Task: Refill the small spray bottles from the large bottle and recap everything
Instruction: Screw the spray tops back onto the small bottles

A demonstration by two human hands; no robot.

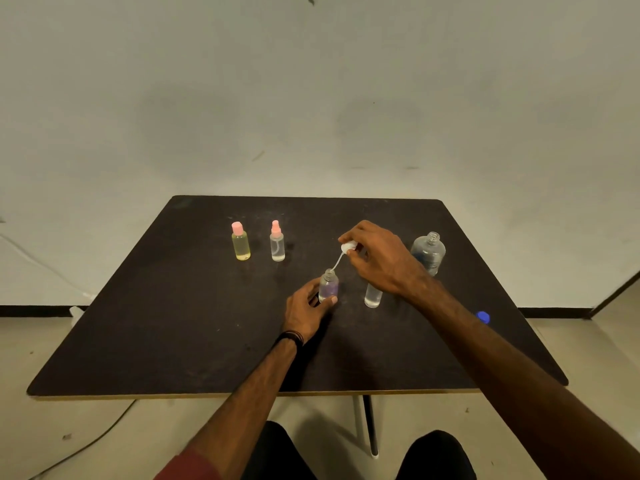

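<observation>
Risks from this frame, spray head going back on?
1. The white spray head in the right hand trails a thin dip tube tilted at the mouth of the small clear purple-tinted bottle; it may catch on the rim.
2. The large clear bottle stands uncapped behind that forearm; a knock would likely spill it.

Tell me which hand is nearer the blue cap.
Right. The right hand holds a spray top above the table's middle, with its forearm passing just left of the blue cap; the left hand grips a small bottle farther left.
</observation>
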